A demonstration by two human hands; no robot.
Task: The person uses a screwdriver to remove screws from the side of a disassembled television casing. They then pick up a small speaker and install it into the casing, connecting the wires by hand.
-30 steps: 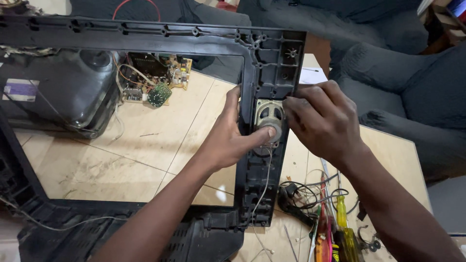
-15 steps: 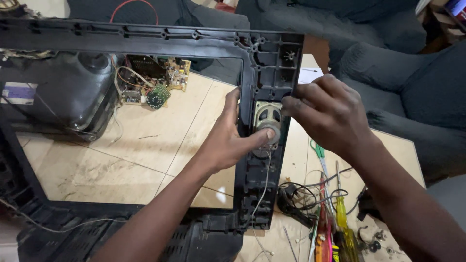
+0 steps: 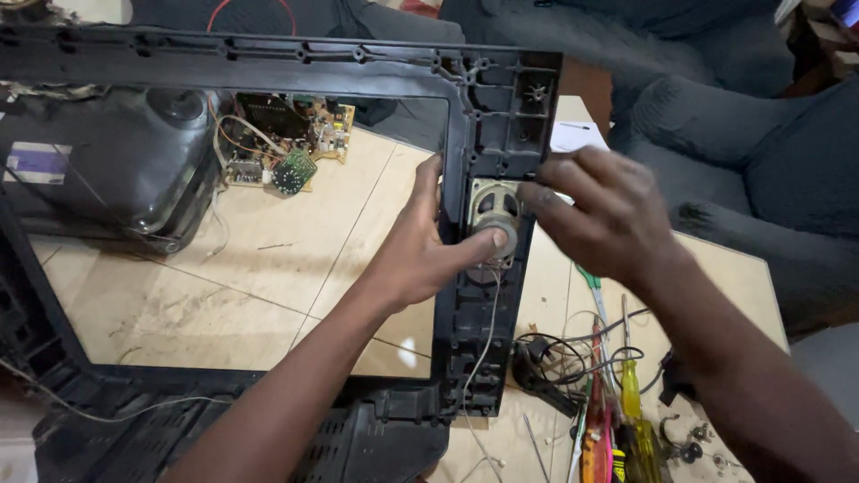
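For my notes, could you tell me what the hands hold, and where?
The left hand presses the speaker at its centre magnet; the right hand touches its upper right edge.

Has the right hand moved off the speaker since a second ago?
Yes. The right hand has lifted away to the right of the speaker in the black frame; the left hand still presses it.

Your left hand (image 3: 420, 255) reaches up from below, thumb stretched rightward, fingers curled. Your right hand (image 3: 599, 219) comes in from the right, fingers bent, pointing left.

pale rectangular label (image 3: 36, 163) on picture tube (image 3: 107, 170)
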